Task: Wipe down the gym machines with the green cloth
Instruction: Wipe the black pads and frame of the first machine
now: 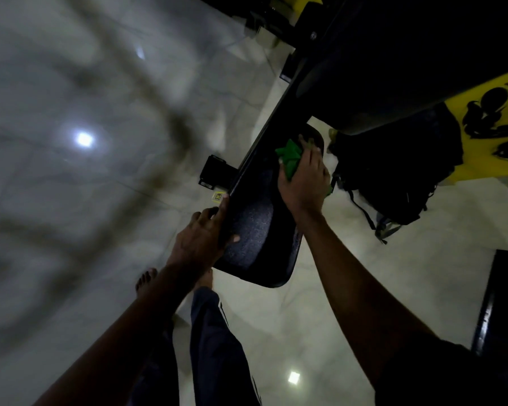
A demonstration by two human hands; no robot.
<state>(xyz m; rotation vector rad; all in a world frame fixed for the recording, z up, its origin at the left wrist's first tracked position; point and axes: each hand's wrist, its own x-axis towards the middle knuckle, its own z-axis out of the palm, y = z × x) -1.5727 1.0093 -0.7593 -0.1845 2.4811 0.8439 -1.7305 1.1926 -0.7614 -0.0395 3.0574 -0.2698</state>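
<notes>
Fingers (311,153) of the right hand (304,183) are pressed flat on the green cloth (289,158), which lies on the far end of the black padded seat (255,227) of the gym machine. Left hand (201,234) grips the near left edge of this seat, its fingers curled around the rim, thumb on top. A black backpack (393,171) lies on the pale floor (335,288) just beside the seat

Both arms out fwd: right hand (302,183) palm-down, fingers curled over green cloth (289,158), left hand (201,232) gripping seat pad (255,227) edge w/ thumb on top.
</notes>
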